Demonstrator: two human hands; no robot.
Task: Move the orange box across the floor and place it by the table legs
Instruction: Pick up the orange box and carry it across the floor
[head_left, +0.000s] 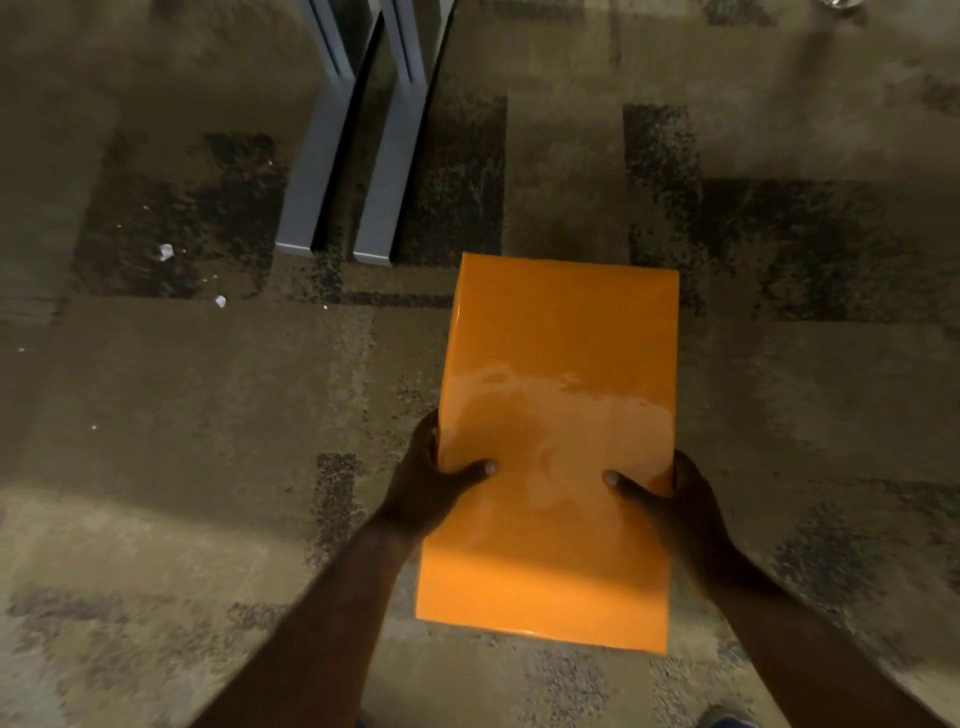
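A glossy orange box (556, 415) fills the middle of the head view, its long side running away from me. My left hand (431, 483) grips its left side, thumb on the top face. On the opposite side my right hand (675, 504) holds it the same way. Two grey table legs (343, 171) lie on the carpet just beyond the box's far left corner. I cannot tell whether the box rests on the floor or is held above it.
Brown carpet (182, 415) with dark patches covers the floor. Small white paper scraps (165, 251) lie to the left of the table legs. A shiny object (841, 4) shows at the top right edge.
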